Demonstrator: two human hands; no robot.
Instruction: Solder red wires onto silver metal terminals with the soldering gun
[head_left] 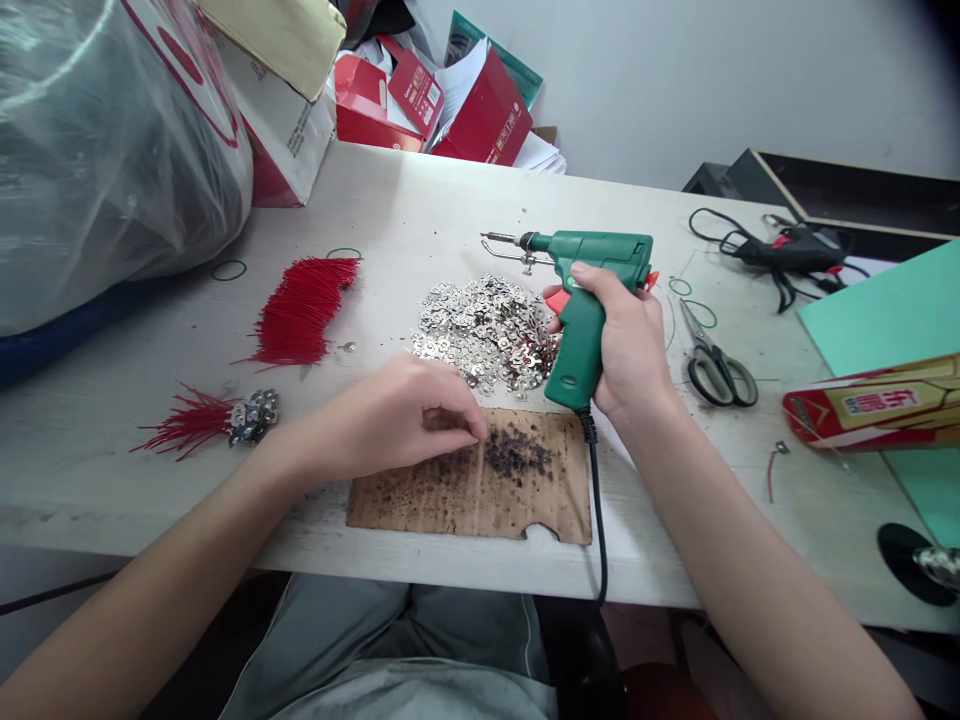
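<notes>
My right hand [634, 335] is wrapped round the grip of a green soldering gun [581, 330], its metal tip pointing left above the table. Over a scorched piece of cardboard [420, 510], my left hand [420, 415] has thumb and forefinger pinched together. What they hold, if anything, is too small to make out. Behind the cardboard lies a heap of small silvery metal terminals [487, 330]. A stack of short red wires [304, 310] is to the left of it. Nearer my left forearm sits a bunch of red wires with metal terminals on their ends [225, 420].
Scissors [716, 365] lie right of my right hand, near a black glue gun [806, 245]. A red and yellow package [877, 400] rests on a green sheet [900, 310]. A large plastic bag [127, 160] fills the left back. The soldering gun's cord [598, 520] hangs over the front edge.
</notes>
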